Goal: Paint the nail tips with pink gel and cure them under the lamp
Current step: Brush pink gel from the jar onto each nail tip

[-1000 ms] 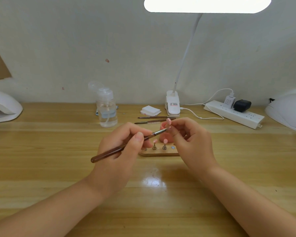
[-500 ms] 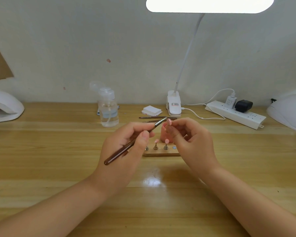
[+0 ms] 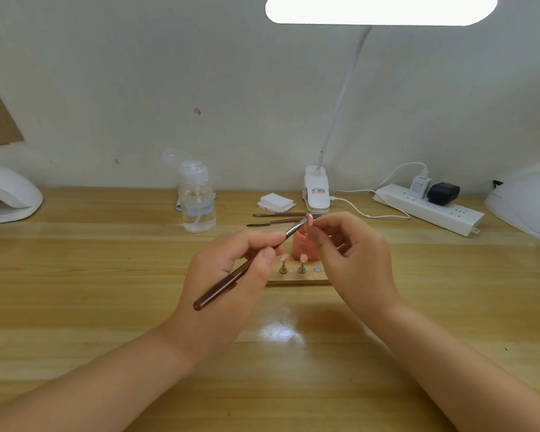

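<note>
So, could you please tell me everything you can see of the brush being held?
The brush has a glossy dark-brown handle, a silver metal ferrule and a small tip. The left hand pinches it near the ferrule, slanting up to the right. Its tip touches the pink nail tip held by the right hand, above the wooden stand.

**No legible text**

Red print on a small label on the clip-lamp base [image 3: 316, 191], at twelve o'clock from the hands: too blurred to read. Faint grey print on the white charger [image 3: 419, 184] in the power strip [image 3: 430, 209], at two o'clock: likewise unreadable.
</note>
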{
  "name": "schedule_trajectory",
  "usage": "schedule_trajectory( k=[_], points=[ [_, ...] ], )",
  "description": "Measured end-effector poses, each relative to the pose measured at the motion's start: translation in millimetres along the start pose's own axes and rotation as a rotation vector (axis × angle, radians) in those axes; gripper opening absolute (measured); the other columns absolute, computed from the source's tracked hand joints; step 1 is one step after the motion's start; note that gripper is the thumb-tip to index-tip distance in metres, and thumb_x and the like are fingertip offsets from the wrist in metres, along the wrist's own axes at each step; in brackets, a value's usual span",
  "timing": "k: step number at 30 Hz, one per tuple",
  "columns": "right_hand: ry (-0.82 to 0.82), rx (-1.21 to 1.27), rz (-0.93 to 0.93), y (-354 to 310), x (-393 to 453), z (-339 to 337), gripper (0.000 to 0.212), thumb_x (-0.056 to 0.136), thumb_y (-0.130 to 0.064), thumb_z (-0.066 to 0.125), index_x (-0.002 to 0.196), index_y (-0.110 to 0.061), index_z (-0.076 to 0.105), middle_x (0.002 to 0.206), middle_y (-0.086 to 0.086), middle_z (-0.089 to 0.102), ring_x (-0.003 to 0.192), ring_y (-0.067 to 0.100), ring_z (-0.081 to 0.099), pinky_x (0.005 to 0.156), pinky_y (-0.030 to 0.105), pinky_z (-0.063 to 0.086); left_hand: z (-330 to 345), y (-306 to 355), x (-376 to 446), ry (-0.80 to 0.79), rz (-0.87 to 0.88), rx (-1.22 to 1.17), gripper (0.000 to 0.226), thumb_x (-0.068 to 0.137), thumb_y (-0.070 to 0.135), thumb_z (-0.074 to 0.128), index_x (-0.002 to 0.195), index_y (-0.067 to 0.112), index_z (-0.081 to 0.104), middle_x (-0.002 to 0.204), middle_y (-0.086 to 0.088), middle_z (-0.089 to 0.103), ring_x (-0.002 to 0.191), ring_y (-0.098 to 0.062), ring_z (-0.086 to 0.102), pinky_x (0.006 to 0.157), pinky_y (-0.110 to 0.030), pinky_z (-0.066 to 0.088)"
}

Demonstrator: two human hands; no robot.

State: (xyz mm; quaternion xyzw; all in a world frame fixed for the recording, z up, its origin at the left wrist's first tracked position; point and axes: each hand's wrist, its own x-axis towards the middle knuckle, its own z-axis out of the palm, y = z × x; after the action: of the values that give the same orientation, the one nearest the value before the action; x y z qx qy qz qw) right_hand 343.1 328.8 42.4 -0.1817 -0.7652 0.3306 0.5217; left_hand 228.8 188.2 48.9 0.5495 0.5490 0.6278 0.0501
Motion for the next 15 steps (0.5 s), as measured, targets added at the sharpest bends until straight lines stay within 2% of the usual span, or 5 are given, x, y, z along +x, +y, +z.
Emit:
schedule_trajectory(
  k=[3, 7, 10, 15],
  points=[
    [-0.003, -0.017, -0.002, 0.9, -0.9, -0.1, 0.008, 0.09, -0.017, 0.067, 0.085, -0.011, 0.068, 0.068, -0.003, 0.069, 0.054, 0.005, 0.058, 0.047, 0.015, 0.039, -2.2, 0.9, -0.9, 0.019, -0.009, -0.042, 0.022, 0.085, 0.033, 0.051, 0.094, 0.032, 0.071, 0.091, 0.007, 0.073, 0.091, -0.021, 0.069, 0.08, -0.03, 0.056],
    [-0.019, -0.004, 0.022, 2.5, -1.5, 1.2, 0.008, 0.09, -0.019, 0.068, 0.088, -0.011, 0.068, 0.07, -0.003, 0.07, 0.056, 0.006, 0.06, 0.05, 0.012, 0.039, 1.0, 2.1, 0.3, 0.048, -0.049, -0.086, 0.021, 0.089, 0.035, 0.054, 0.103, 0.031, 0.07, 0.095, 0.008, 0.074, 0.09, -0.019, 0.07, 0.08, -0.029, 0.057],
    [-0.033, -0.001, 0.027, 3.8, -1.8, 1.6, 0.006, 0.089, -0.018, 0.068, 0.088, -0.012, 0.068, 0.071, -0.003, 0.07, 0.057, 0.008, 0.062, 0.051, 0.011, 0.039, 2.1, 0.9, 1.1, 0.045, -0.077, -0.078, 0.018, 0.092, 0.028, 0.057, 0.105, 0.027, 0.07, 0.095, 0.008, 0.075, 0.09, -0.02, 0.07, 0.08, -0.032, 0.057],
    [-0.018, -0.031, 0.009, 4.1, -2.0, 1.7, 0.007, 0.09, -0.022, 0.067, 0.085, -0.017, 0.067, 0.07, -0.007, 0.069, 0.057, 0.005, 0.061, 0.05, 0.011, 0.038, -2.1, 1.7, 0.7, 0.051, -0.038, -0.092, 0.021, 0.084, 0.034, 0.052, 0.09, 0.03, 0.071, 0.085, 0.005, 0.073, 0.083, -0.015, 0.07, 0.073, -0.022, 0.055]
  ],
)
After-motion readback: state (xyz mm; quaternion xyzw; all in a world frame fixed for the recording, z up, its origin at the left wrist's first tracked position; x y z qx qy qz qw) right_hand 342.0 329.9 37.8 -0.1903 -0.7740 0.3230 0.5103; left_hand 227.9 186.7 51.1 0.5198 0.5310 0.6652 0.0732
